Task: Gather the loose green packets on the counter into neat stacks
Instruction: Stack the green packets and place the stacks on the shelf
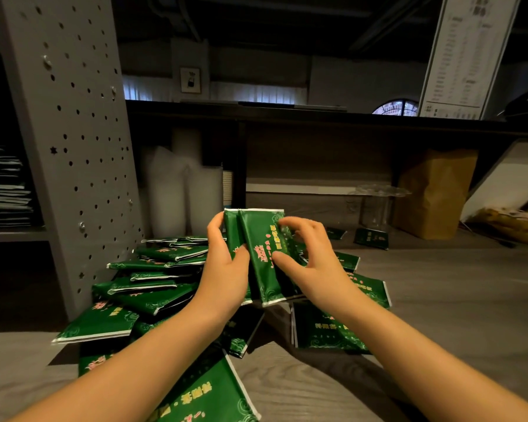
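The room is dim, and a grey wood-grain counter point(439, 300) runs under a dark shelf. A grey perforated panel point(73, 147) stands at the left, and a brown paper bag point(433, 193) sits at the back right beside a clear glass stand point(378, 202).

I hold a small bundle of green packets point(259, 254) upright above the counter, between both hands. My left hand point(223, 269) grips its left edge, with the thumb on the printed front and the fingers wrapped behind. My right hand point(308, 257) pinches the right side, fingertips curled over the upper edge and thumb pressed on the front face. The packets in the bundle are slightly fanned, not flush.

A loose heap of green packets point(153, 278) sprawls against the foot of the panel, just left of and below my left hand, the packets overlapping at different angles. A flat packet point(323, 330) lies on the counter under my right wrist. Another large packet point(201, 397) lies nearest me, between my forearms. A lone packet point(371, 238) lies well apart, by the glass stand.
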